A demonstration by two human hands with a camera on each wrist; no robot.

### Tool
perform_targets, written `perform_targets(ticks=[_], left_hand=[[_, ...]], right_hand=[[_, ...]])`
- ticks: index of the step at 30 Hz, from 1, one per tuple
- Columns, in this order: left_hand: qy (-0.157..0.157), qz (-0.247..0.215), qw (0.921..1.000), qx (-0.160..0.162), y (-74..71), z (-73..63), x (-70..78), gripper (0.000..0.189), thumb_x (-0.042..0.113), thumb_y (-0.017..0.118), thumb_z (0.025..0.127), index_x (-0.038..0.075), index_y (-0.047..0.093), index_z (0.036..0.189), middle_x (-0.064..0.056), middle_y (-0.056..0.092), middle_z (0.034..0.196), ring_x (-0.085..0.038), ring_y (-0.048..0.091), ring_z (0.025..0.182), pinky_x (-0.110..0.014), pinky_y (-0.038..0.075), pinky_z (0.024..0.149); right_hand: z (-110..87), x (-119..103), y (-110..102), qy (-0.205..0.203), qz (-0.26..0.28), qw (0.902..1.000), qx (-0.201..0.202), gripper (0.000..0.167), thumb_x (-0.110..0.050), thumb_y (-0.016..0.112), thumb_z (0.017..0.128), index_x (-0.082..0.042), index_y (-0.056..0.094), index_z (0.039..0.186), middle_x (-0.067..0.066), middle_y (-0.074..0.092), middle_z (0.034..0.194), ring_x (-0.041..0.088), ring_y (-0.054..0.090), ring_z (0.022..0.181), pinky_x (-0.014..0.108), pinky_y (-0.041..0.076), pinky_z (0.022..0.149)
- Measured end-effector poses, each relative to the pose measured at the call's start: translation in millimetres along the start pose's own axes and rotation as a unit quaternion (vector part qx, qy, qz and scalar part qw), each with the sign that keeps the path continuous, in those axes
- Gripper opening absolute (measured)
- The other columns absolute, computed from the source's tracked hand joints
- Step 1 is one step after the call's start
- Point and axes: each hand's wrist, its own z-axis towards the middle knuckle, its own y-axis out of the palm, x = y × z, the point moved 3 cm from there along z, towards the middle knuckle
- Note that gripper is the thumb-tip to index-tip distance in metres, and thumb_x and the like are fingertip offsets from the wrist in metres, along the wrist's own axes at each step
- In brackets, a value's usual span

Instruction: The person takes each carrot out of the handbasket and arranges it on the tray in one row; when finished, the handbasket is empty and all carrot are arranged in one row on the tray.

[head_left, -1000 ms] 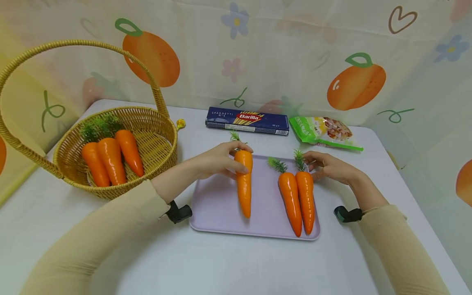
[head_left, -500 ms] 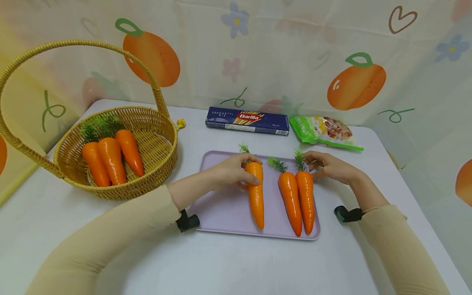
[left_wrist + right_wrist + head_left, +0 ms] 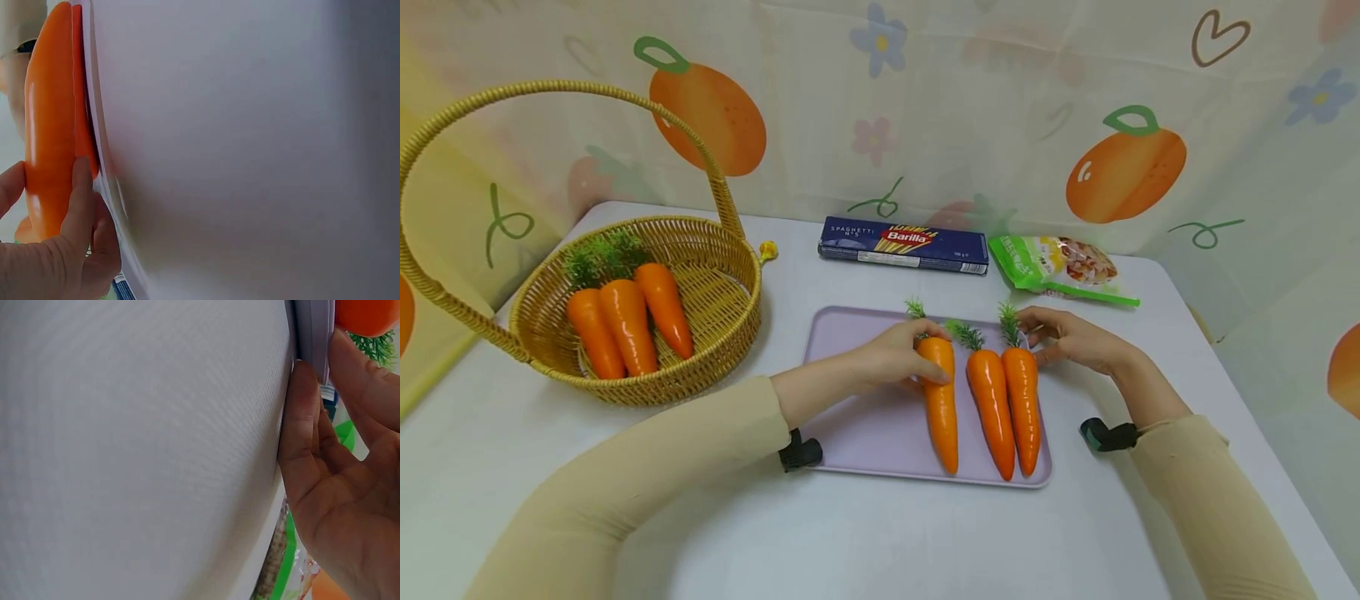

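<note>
Carrying a carrot (image 3: pixel 942 425) rightward over a pale lilac tray (image 3: pixel 865 433), the person's left hand (image 3: pixel 904 360) has closed most of the gap to two carrots (image 3: pixel 992 412) lying side by side at the tray's right end, center right of the frame. A second ago the carrot was nearer mid-tray; now only a narrow strip divides it from its neighbors, its tip toward the bottom of the frame as theirs are. The shift appears to make a near-even row of three, though whether the carrot's full weight is on the tray cannot be told. The left thumb and fingers grasp it near its leafy top. The right hand (image 3: pixel 1075 340) has stayed put, pinching the tray's rim by its upper right corner, thumb inside, a finger outside. Unchanged at left, a wicker basket (image 3: pixel 718 371) cradles three more carrots (image 3: pixel 627 325), so the row looks to be only part of the lot. A blue spaghetti box (image 3: pixel 902 247) and a green-edged packet (image 3: pixel 1075 268) lie beyond the tray, upper center and upper right.
</note>
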Motion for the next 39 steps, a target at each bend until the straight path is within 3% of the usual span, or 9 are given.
perform_targets(ticks=[14,17,20,24,29,32,39], left_hand=[[0.003,0.014,0.9999,-0.005,5.7,7.3,-2.8,0.059,0.003,0.075,0.083,0.013,0.051,0.136,-0.018,0.054,0.124,-0.021,0.058,0.093,-0.031,0.062,0.071],[0.008,0.021,0.9997,-0.008,6.6,9.1,-3.5,0.058,0.004,0.075,0.083,0.012,0.051,0.135,-0.018,0.054,0.125,-0.021,0.058,0.093,-0.03,0.062,0.07],[0.014,0.036,0.9992,-0.009,7.8,10.8,-4.1,0.057,0.007,0.076,0.084,0.012,0.051,0.135,-0.018,0.055,0.125,-0.021,0.058,0.093,-0.029,0.062,0.069],[0.033,0.096,0.9948,0.002,8.6,12.5,-4.2,0.057,0.016,0.078,0.084,0.015,0.051,0.135,-0.015,0.057,0.123,-0.02,0.058,0.093,-0.024,0.058,0.067],[0.059,0.159,0.9855,0.01,9.1,12.7,-3.0,0.057,0.025,0.079,0.084,0.017,0.052,0.134,-0.011,0.061,0.121,-0.02,0.059,0.095,-0.022,0.054,0.07],[0.065,0.175,0.9824,0.012,9.5,11.5,-2.0,0.058,0.028,0.079,0.084,0.017,0.052,0.134,-0.01,0.062,0.12,-0.019,0.059,0.096,-0.022,0.052,0.073],[0.07,0.2,0.9774,0.004,10.3,9.9,-1.8,0.06,0.032,0.078,0.085,0.017,0.051,0.136,-0.01,0.062,0.112,-0.016,0.061,0.079,-0.023,0.055,0.063]], right_hand=[[-1.4,-1.9,1.3,-0.014,-0.036,0.9993,0.003,0.066,0.003,0.058,0.081,0.001,0.04,0.144,0.025,0.045,0.137,0.027,0.049,0.111,0.019,0.05,0.087],[-1.1,-2.8,1.0,-0.019,-0.052,0.9984,0.005,0.064,0.003,0.058,0.081,0.0,0.042,0.143,0.024,0.046,0.137,0.03,0.049,0.113,0.026,0.05,0.09],[-1.2,-3.4,0.7,-0.021,-0.072,0.9972,0.008,0.063,0.004,0.059,0.082,-0.001,0.043,0.142,0.024,0.047,0.138,0.035,0.048,0.119,0.042,0.051,0.099],[-2.5,-5.7,0.8,-0.029,-0.101,0.9944,0.015,0.061,0.002,0.061,0.084,-0.004,0.045,0.142,0.023,0.049,0.139,0.039,0.045,0.125,0.062,0.042,0.107],[-6.3,-9.3,1.5,-0.023,-0.137,0.9897,0.033,0.06,-0.001,0.064,0.085,-0.006,0.046,0.142,0.024,0.04,0.147,0.047,0.028,0.137,0.073,0.023,0.113],[-6.8,-9.7,1.9,-0.019,-0.15,0.9879,0.034,0.061,-0.002,0.063,0.085,-0.006,0.045,0.143,0.025,0.032,0.154,0.05,0.017,0.142,0.076,0.013,0.114],[-5.8,-6.9,1.7,-0.033,-0.141,0.9894,0.01,0.063,-0.004,0.061,0.089,-0.004,0.039,0.147,0.026,0.024,0.16,0.051,0.013,0.148,0.075,0.01,0.116]])
